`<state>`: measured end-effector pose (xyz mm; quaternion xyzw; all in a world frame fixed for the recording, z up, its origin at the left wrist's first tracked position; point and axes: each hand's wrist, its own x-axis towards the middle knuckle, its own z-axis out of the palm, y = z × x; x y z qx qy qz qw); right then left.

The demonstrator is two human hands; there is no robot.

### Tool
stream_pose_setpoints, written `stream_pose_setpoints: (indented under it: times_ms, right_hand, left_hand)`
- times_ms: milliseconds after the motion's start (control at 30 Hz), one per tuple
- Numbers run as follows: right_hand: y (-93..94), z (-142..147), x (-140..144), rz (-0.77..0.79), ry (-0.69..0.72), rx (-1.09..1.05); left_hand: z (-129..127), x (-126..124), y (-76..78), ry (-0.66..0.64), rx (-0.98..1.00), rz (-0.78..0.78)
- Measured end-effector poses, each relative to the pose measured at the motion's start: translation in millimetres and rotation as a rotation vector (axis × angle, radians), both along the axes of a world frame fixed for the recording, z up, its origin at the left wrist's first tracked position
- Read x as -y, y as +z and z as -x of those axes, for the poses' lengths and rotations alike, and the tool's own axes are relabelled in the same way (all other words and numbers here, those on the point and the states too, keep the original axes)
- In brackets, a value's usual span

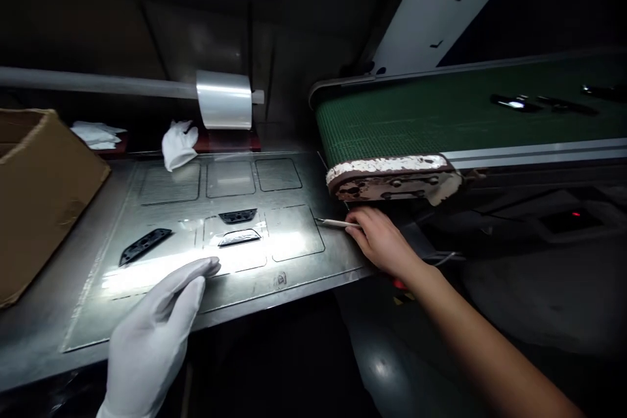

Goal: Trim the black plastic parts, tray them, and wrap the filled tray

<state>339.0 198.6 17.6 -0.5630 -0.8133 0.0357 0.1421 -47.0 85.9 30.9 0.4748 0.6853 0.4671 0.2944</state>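
Note:
My left hand [155, 333], in a white glove, hovers over the front of the metal plate [294, 268]. Its index finger and thumb are apart, with nothing visible between them. Just beyond its fingertips lies a trapezoid-shaped part with a shiny face [240, 238]. A black trapezoid part [238, 216] rests behind that one, and another black part [145, 246] lies slanted to the left. My bare right hand [377, 235], at the plate's right edge, is closed on a thin pale-handled tool [337, 223]. The tool's narrow pointed tip faces left; its exact kind is unclear.
A cardboard box [49, 196] stands at left. Behind the plate are a roll of clear film [225, 101] on a bar, a crumpled white glove [179, 145] and white cloth [98, 135]. A green conveyor belt [416, 121] at right carries several dark parts [516, 103].

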Motion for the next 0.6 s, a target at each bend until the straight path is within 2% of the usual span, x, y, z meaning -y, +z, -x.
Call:
stream_pose_setpoints:
  times_ms: [67, 133, 233, 300, 367, 500, 600]
  right_hand:
    - [5.3, 13, -1, 0.014, 0.024, -0.035]
    - [13.9, 37, -4, 0.032, 0.089, -0.067]
    - [27.5, 90, -15, 0.060, 0.232, -0.081]
    - [33.9, 127, -26, 0.062, 0.293, -0.066]
    - [36.7, 159, -35, 0.061, 0.329, -0.039]
    - [35.4, 196, -43, 0.075, 0.376, 0.024]
    - [34.9, 199, -43, 0.081, 0.383, 0.058]
  left_hand:
    - [5, -7, 10.7, 0.048, -0.029, 0.008]
    - [14, -23, 21.1, 0.035, -0.164, -0.049]
    - [31, -60, 28.9, -0.141, -0.481, -0.167]
    - [40, -85, 28.0, -0.343, -0.676, -0.129]
    - [45, -105, 23.9, -0.491, -0.784, -0.056]
    - [45, -118, 12.7, -0.591, -0.830, 0.004]
    - [43, -117, 6.5, -0.621, -0.832, 0.030]
